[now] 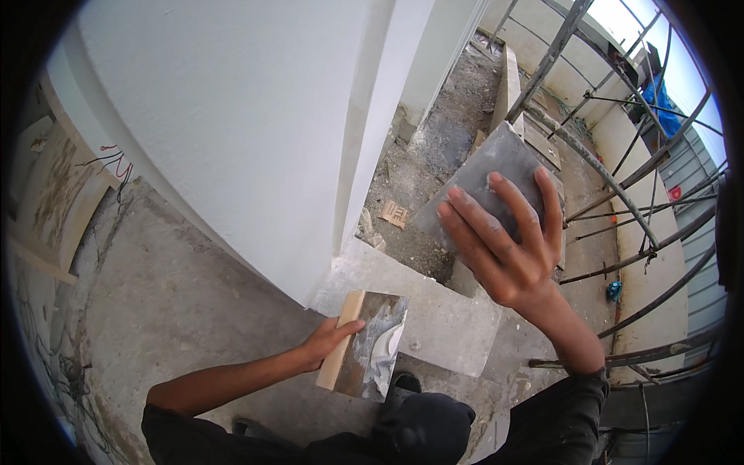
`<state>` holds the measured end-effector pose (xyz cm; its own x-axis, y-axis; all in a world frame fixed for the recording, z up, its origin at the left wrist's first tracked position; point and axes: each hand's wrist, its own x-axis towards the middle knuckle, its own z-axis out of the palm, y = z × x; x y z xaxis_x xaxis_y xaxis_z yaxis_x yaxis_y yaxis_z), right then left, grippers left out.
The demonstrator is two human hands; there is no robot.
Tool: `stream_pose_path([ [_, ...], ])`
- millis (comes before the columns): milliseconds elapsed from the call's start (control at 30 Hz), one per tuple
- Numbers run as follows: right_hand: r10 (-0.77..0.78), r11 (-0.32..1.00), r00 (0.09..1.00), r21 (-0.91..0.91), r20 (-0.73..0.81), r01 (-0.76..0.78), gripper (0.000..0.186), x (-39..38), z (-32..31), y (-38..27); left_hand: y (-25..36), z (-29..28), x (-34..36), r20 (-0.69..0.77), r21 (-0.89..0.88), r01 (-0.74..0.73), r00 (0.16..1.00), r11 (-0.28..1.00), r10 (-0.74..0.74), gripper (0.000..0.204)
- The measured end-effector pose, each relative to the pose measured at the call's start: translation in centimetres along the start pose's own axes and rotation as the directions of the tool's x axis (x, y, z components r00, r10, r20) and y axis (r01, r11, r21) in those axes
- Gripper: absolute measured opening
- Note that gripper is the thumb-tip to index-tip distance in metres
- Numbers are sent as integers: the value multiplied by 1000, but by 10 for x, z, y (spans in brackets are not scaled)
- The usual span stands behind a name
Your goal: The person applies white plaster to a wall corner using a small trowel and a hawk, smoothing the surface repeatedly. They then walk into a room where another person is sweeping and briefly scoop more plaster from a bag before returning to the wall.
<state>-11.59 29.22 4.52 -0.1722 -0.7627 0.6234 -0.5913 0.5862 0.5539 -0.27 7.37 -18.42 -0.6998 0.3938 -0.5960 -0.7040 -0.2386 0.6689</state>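
Observation:
My left hand (324, 341) grips the pale wooden edge of a wide putty blade (363, 325), low in front of me. A thick smear of white putty (384, 356) lies along the blade's far side from the handle. My right hand (511, 256) is raised at the right, fingers bent over a flat grey plate (504, 159) that looks like a second spreading blade. The right thumb and the plate's underside are hidden. A white wall (225, 116) with a vertical corner edge stands in front of me, apart from both hands.
Scaffold poles (620, 186) cross the right side, before a low wall (635, 294). Rubble ground (418, 194) with a cardboard scrap (394, 214) lies beyond the concrete slab (442, 325). Red and dark wires (118, 164) stick out at the left, near wooden boards (66, 178).

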Motion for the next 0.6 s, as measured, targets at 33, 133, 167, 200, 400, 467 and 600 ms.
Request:
stream_pose_path([
  [33, 85, 983, 996, 158, 39, -90, 25, -12, -8, -4, 4, 4, 1, 35, -47, 7, 999, 999, -5, 43],
  [133, 387, 746, 919, 559, 78, -362, 30, -64, -9, -35, 21, 21, 0, 118, -187, 19, 993, 982, 3, 47],
  [167, 425, 706, 904, 606, 51, -367, 31, -75, -10, -49, 32, 29, -4, 141, -232, 15, 990, 973, 18, 47],
  [200, 466, 661, 884, 652, 32, -371, 32, -85, -12, -68, 39, 34, -10, 165, -277, 17, 986, 961, 30, 48],
  [400, 527, 420, 840, 899, -131, -123, 36, -138, 4, -120, 70, 77, -6, 229, -527, 20, 966, 850, 119, 53],
  [467, 491, 406, 870, 894, -39, -189, 33, -138, 7, -123, 67, 76, -7, 171, -494, -31, 976, 869, 132, 52],
  [600, 167, 645, 973, 729, 161, -231, 35, -155, 31, -103, 77, 64, -30, 92, -313, -151, 978, 938, 188, 42],
])
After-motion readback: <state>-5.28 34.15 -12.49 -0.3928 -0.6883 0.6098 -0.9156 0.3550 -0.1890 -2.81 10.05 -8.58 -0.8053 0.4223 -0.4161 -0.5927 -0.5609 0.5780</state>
